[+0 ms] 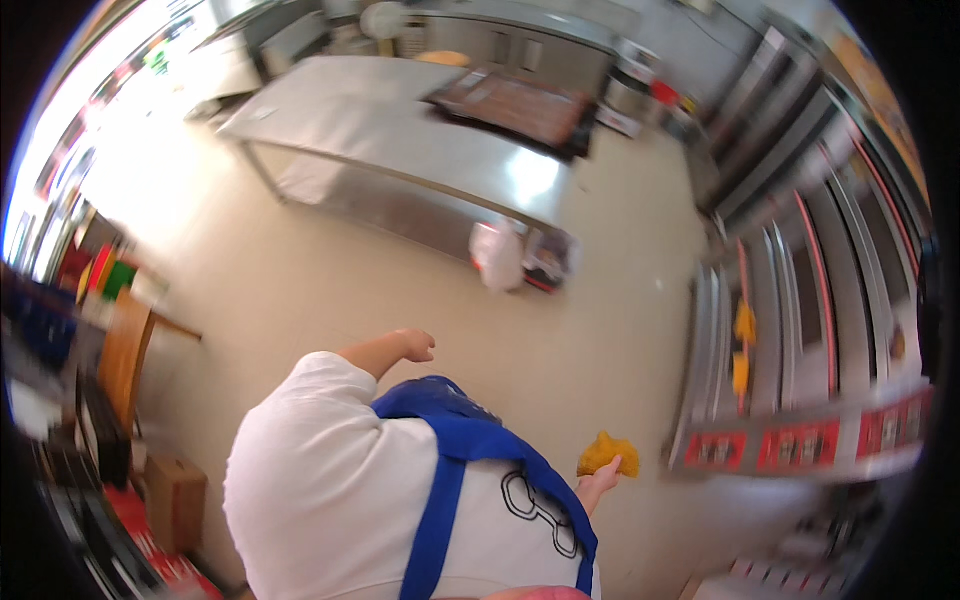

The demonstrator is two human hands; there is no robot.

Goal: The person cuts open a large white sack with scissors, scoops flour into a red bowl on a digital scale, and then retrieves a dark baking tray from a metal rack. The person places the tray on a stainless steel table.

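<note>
My right hand grips a folded yellow cloth, out at the right side of my body over the floor. At the front, my left hand is held above the floor, touching nothing that I can see. Its fingers look loosely curled, and the palm side is hidden. A blue apron covers my front over a white short-sleeved shirt. To the right of the cloth stands a stacked deck oven with long metal handles.
Ahead is a steel worktable bearing dark trays. By its near right corner are a white plastic bag and a dark container. Yellow cloths hang on the oven. A wooden stool and a cardboard box stand left.
</note>
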